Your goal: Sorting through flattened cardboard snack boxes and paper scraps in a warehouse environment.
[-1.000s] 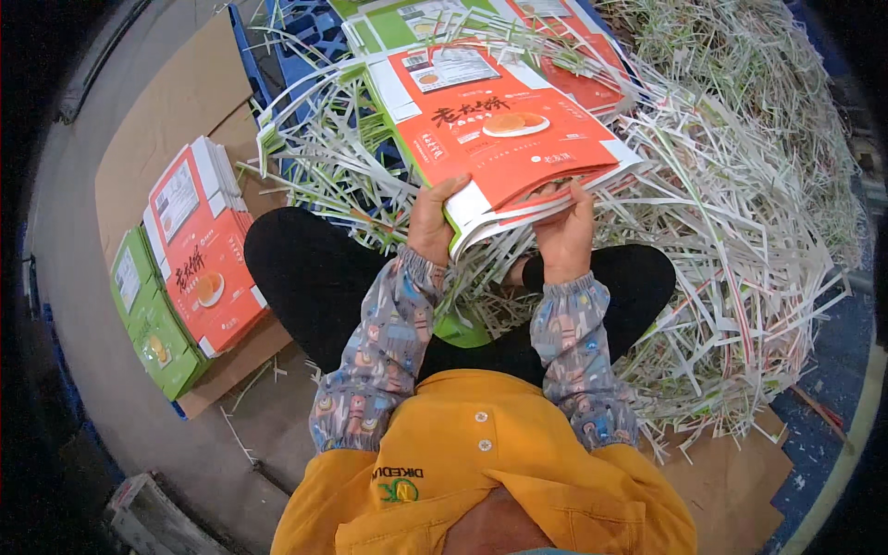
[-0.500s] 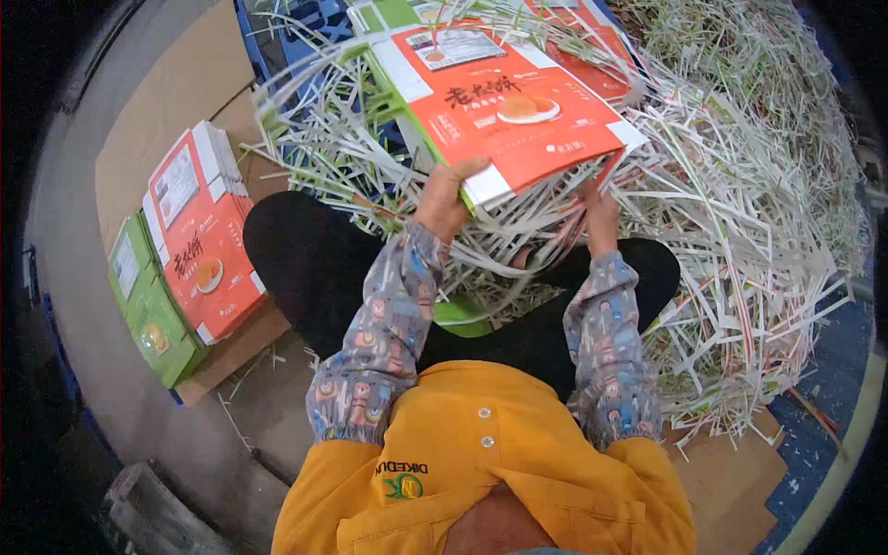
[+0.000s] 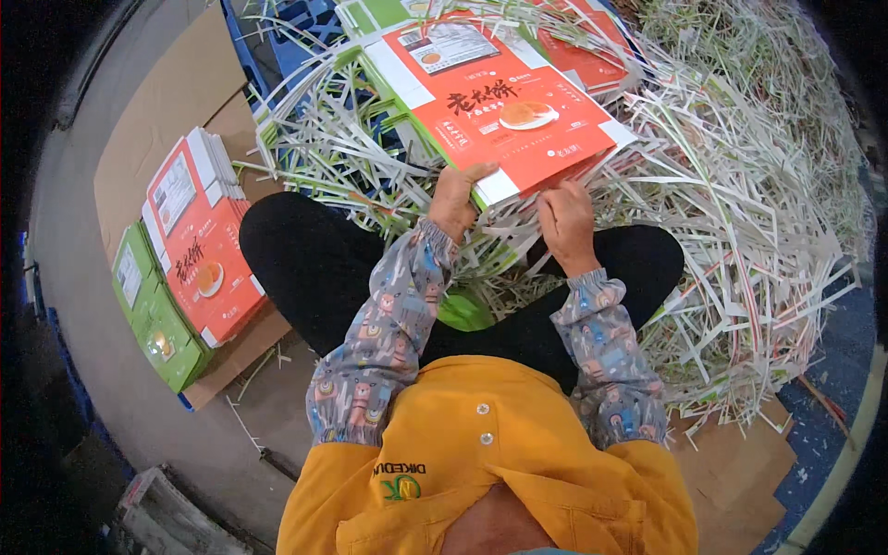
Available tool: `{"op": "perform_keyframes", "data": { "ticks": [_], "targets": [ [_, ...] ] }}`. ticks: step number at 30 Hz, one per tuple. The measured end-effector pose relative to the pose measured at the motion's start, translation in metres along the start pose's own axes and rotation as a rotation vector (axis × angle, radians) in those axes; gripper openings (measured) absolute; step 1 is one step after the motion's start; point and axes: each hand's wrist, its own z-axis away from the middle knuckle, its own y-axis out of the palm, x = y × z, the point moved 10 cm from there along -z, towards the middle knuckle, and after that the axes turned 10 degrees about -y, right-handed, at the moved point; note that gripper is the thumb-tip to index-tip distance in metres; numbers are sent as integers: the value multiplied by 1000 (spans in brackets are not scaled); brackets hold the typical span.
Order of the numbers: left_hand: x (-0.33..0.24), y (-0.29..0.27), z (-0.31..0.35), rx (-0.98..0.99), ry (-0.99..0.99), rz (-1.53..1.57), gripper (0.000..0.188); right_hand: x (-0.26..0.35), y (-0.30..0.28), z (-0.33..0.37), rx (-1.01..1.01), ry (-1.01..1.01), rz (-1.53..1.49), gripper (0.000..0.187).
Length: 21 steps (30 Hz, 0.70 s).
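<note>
A flat printed carton sheet, red with white flaps (image 3: 518,116), lies on top of green-edged sheets in front of me. My left hand (image 3: 455,199) is closed on its near left corner, thumb on top. Closer to the middle of the near edge, my right hand (image 3: 566,227) has its fingers curled in against the sheet. What those fingers pinch is hidden; trimmed paper strips hang just below. White and green paper strips (image 3: 749,250) heap up around the sheets and over my right knee. A round green piece (image 3: 465,310) shows between my legs.
On brown cardboard (image 3: 171,97) at left stand a red carton stack (image 3: 205,245) and a green carton stack (image 3: 153,310). A blue slatted pallet (image 3: 301,32) shows behind the strips. More red sheets (image 3: 583,60) lie at the back. A greyish block-shaped object (image 3: 171,518) sits lower left.
My right hand has moved left and up to the sheet's near edge, away from the strips it was pulling. Fewer strips hang below the edge. My left hand keeps its hold.
</note>
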Motion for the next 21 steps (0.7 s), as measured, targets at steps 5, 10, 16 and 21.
{"op": "perform_keyframes", "data": {
  "ticks": [5, 10, 16, 21],
  "targets": [
    [-9, 1, 5, -16, -49, -8, 36, -12, 71, 44, 616, -67, 90, 11],
    [-6, 11, 7, 55, -6, -23, 33, -51, 78, 41, -244, 954, -1704, 32],
    [4, 11, 20, -2, -107, -202, 33, -65, 90, 21, -632, 1152, -1722, 43],
    [22, -9, 40, 13, -275, -497, 23, -75, 86, 23, -530, 1120, -1510, 40]
  ]
}}
